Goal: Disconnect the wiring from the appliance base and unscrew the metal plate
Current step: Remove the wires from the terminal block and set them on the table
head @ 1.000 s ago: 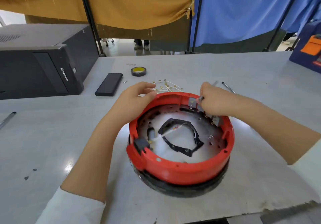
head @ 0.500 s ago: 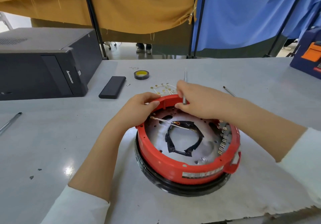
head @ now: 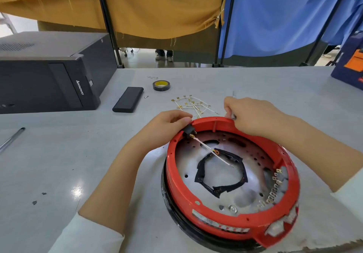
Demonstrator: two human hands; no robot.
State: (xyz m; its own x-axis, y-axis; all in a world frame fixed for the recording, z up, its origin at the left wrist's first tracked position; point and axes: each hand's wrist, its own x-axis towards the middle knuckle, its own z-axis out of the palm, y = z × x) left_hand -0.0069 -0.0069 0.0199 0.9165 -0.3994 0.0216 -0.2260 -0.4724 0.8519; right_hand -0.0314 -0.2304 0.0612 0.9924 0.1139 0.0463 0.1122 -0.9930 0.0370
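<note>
One white wire (head: pixel 214 153) inside red appliance base (head: pixel 222 220), hands at rim.

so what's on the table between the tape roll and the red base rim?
A loose bundle of white wires with gold terminals, seen in the head view.

Grey worktable (head: pixel 59 164), glossy, catching a bright spot of ceiling light left of the left forearm. Mustard-yellow curtain (head: pixel 147 3) hanging beyond the hands on a black frame pole (head: pixel 107 23); blue curtain (head: pixel 275 13) hanging to the right of it. Pale floor (head: pixel 141 60) showing under the hems, with someone's shoes (head: pixel 164 55) standing there.
</note>
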